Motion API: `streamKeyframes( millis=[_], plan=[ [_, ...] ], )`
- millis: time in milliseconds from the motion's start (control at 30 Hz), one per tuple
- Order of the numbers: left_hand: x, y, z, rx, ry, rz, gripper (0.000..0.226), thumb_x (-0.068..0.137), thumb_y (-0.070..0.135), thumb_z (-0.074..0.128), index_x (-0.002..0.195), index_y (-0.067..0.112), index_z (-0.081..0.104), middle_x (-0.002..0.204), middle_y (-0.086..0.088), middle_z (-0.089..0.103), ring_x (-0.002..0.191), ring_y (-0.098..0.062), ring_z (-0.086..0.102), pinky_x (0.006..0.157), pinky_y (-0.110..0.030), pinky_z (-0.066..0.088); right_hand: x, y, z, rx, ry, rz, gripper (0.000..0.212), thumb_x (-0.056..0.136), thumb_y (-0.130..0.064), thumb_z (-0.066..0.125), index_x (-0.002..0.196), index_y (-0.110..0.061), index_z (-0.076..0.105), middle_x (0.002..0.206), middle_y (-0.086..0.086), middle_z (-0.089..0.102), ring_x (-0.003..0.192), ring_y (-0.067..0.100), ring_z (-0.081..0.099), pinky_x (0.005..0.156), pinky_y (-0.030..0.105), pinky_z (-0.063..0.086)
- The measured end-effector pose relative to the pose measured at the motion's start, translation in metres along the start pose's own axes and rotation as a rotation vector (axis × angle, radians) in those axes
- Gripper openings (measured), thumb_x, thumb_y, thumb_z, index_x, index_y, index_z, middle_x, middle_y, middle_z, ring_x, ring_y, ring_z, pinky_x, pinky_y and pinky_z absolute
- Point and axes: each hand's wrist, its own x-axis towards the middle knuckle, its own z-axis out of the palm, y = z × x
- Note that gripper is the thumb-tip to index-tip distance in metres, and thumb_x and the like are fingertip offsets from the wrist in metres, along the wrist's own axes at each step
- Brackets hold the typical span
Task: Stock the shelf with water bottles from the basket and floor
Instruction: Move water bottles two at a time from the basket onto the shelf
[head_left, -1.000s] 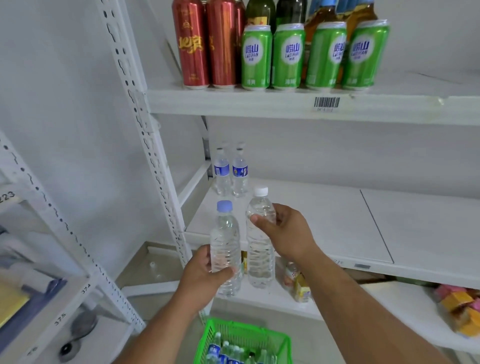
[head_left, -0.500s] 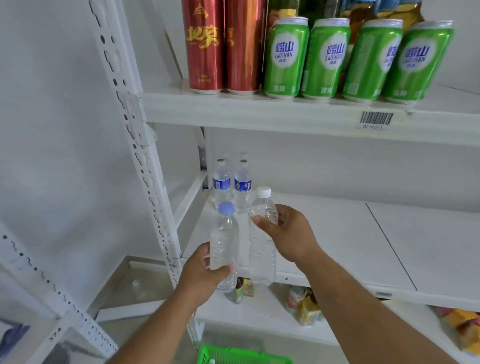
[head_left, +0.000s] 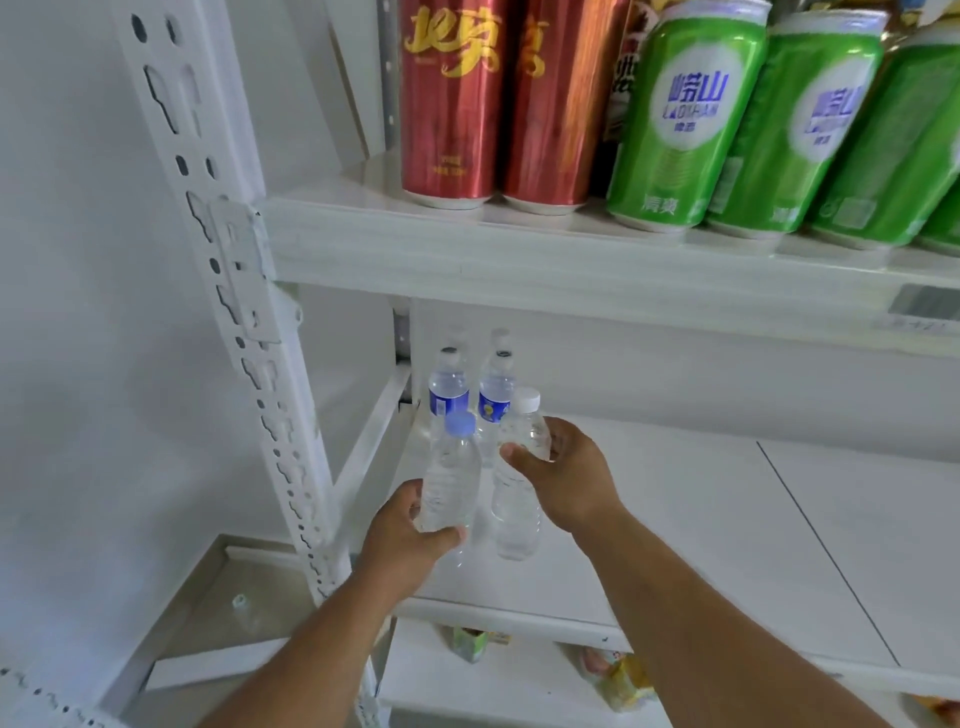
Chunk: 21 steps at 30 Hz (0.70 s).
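Note:
My left hand (head_left: 402, 540) grips a clear water bottle with a blue cap (head_left: 451, 478) near its base. A second clear bottle with a white cap (head_left: 517, 499) is held around its upper part by my right hand (head_left: 571, 478). Both bottles are upright, side by side, above the left end of the white middle shelf (head_left: 675, 519). Two blue-labelled water bottles (head_left: 472, 395) stand at the back left corner of that shelf, just behind the held ones. The basket is out of view.
The shelf above carries red cans (head_left: 457, 104) and green cans (head_left: 680, 119) close overhead. A perforated white upright (head_left: 249, 322) stands to the left. Small packets (head_left: 618, 680) lie on the shelf below. Most of the middle shelf to the right is bare.
Both hands have carried their bottles forward and up over the middle shelf, closer to the two standing bottles. The view has moved in and the green basket has dropped out of sight.

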Motion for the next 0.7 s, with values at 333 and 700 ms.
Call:
streamKeyframes(
  millis=[333, 700],
  plan=[
    [0.077, -0.01, 0.011, 0.006, 0.077, -0.005, 0.047, 0.068, 0.02, 0.084, 0.107, 0.034, 0.062, 0.102, 0.012, 0.071, 0.098, -0.009, 0.067, 0.077, -0.024, 0.053, 0.066, 0.027, 0.028, -0.093, 0.022, 0.051, 0.042, 0.082, -0.051, 0.073, 0.119, -0.04, 0.058, 0.108, -0.02, 0.065, 0.091, -0.001, 0.06, 0.07, 0.022, 0.045],
    [0.118, -0.024, 0.023, 0.079, 0.067, 0.013, 0.054, 0.073, 0.023, 0.082, 0.122, 0.025, 0.06, 0.12, 0.001, 0.064, 0.11, -0.016, 0.061, 0.095, -0.041, 0.053, 0.09, 0.046, 0.044, -0.05, 0.013, 0.041, 0.034, 0.082, -0.042, 0.074, 0.113, -0.043, 0.061, 0.106, -0.023, 0.068, 0.099, 0.0, 0.059, 0.084, 0.027, 0.049]
  ],
)
